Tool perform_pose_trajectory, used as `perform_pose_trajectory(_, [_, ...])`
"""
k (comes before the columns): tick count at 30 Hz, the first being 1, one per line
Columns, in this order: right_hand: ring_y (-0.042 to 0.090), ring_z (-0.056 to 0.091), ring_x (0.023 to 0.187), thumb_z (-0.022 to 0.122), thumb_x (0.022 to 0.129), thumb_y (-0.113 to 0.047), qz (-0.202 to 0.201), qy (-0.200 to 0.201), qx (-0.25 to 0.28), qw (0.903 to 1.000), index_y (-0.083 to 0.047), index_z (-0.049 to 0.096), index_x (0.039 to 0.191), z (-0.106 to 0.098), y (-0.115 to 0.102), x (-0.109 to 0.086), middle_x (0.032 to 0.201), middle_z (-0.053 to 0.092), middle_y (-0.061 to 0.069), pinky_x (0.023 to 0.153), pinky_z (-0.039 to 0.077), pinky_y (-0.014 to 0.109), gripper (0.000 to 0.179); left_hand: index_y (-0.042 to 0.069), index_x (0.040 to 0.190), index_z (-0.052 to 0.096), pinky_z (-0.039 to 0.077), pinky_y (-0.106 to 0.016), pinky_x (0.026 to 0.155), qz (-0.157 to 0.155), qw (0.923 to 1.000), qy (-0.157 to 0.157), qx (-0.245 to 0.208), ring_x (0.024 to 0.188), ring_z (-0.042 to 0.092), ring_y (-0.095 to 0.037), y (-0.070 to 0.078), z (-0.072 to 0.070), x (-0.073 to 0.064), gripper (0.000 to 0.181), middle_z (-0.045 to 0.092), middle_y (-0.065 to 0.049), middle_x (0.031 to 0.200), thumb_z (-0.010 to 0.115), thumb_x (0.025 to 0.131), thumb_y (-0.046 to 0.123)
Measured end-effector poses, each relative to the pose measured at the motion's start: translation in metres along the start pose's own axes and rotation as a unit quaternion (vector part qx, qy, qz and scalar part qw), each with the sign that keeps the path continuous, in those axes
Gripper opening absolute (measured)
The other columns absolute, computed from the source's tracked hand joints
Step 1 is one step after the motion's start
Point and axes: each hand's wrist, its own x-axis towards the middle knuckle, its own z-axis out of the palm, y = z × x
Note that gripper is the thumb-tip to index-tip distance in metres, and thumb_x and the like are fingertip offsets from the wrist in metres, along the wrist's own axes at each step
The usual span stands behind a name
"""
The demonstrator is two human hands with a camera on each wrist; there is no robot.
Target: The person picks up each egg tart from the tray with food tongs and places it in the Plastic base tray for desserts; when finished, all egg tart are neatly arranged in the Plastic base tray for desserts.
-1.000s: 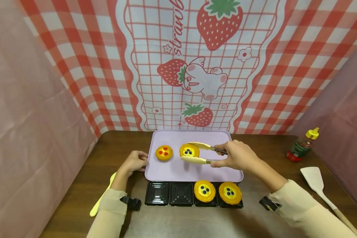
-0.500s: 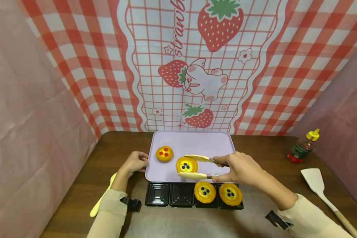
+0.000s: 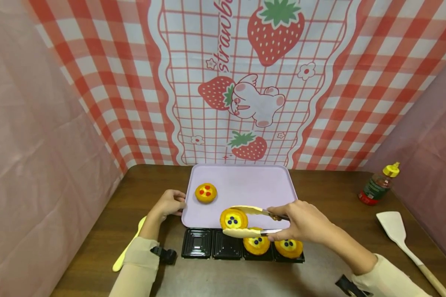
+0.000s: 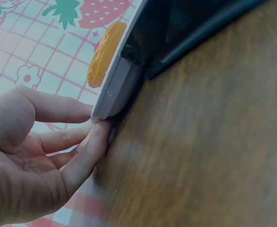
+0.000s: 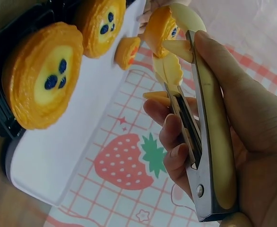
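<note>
My right hand (image 3: 302, 222) grips cream-tipped metal tongs (image 3: 241, 233), also seen close in the right wrist view. Between their tips is an egg tart (image 3: 233, 218) topped with blueberries, held over the lilac tray's (image 3: 252, 181) near edge, by the second black square holder (image 3: 224, 245). On the left, my left hand (image 3: 171, 202) pinches the tray's rim, finger and thumb at the edge in the left wrist view. A smaller tart with red toppings (image 3: 206, 193) lies on the tray. Two blueberry tarts (image 3: 256, 246) sit in the right-hand holders, partly covered by the tongs and right hand.
The leftmost black holder (image 3: 197, 243) has nothing in it. A pale yellow utensil (image 3: 128, 247) lies left by the left forearm. At the right stand a yellow-capped sauce bottle (image 3: 377, 185) and, nearer, a white spatula (image 3: 394, 229). A checkered cloth (image 3: 134, 82) hangs behind.
My right hand has brought the tongs and the blueberry tart toward me, from the tray's middle to its near edge over the holders. My left hand has stayed at the tray's left rim.
</note>
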Motion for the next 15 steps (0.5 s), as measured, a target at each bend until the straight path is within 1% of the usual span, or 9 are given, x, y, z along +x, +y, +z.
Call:
perform_pose_trajectory(1, [0.003, 0.06, 0.076, 0.073, 0.075, -0.067, -0.005, -0.002, 0.002, 1.0, -0.014, 0.071, 0.122, 0.002, 0.0, 0.0, 0.097, 0.073, -0.009, 0.061, 0.053, 0.029, 0.071, -0.015, 0.115, 0.058, 0.061, -0.036, 0.06, 0.0, 1.0, 0.0, 0.0, 0.074, 0.059, -0.021, 0.0, 0.0, 0.0, 0.036, 0.056, -0.016, 0.094, 0.064, 0.08, -0.007])
perform_pose_trajectory(4, [0.007, 0.066, 0.084, 0.074, 0.076, -0.064, -0.012, -0.013, 0.01, 0.9998, -0.013, 0.071, 0.124, 0.006, -0.002, -0.001, 0.103, 0.074, -0.006, 0.063, 0.055, 0.03, 0.07, -0.015, 0.114, 0.058, 0.061, -0.036, 0.059, 0.001, 1.0, 0.002, 0.0, 0.073, 0.059, -0.021, -0.001, 0.0, 0.0, 0.035, 0.056, -0.016, 0.093, 0.064, 0.08, -0.007])
perform_pose_trajectory(7, [0.012, 0.069, 0.09, 0.076, 0.076, -0.061, -0.02, -0.023, 0.014, 0.9994, -0.012, 0.071, 0.123, 0.01, -0.005, 0.0, 0.107, 0.073, -0.003, 0.065, 0.057, 0.032, 0.068, -0.015, 0.114, 0.058, 0.061, -0.036, 0.059, 0.001, 1.0, 0.002, -0.001, 0.072, 0.059, -0.021, -0.001, -0.001, 0.0, 0.036, 0.056, -0.016, 0.092, 0.065, 0.08, -0.008])
perform_pose_trajectory(10, [0.012, 0.068, 0.091, 0.076, 0.076, -0.061, -0.026, -0.029, 0.013, 0.9992, -0.012, 0.072, 0.122, 0.015, -0.006, 0.001, 0.109, 0.073, -0.002, 0.067, 0.058, 0.032, 0.067, -0.015, 0.115, 0.058, 0.061, -0.036, 0.059, -0.001, 1.0, 0.001, -0.003, 0.073, 0.059, -0.021, 0.0, -0.001, 0.0, 0.036, 0.056, -0.016, 0.093, 0.065, 0.08, -0.007])
perform_pose_trajectory(15, [0.012, 0.068, 0.091, 0.075, 0.076, -0.063, -0.025, -0.038, 0.01, 0.9989, -0.012, 0.073, 0.12, 0.021, -0.006, 0.002, 0.106, 0.073, -0.003, 0.07, 0.058, 0.034, 0.067, -0.015, 0.115, 0.058, 0.061, -0.036, 0.06, -0.001, 1.0, 0.0, -0.005, 0.074, 0.06, -0.02, 0.0, 0.0, 0.001, 0.036, 0.056, -0.016, 0.094, 0.065, 0.08, -0.007])
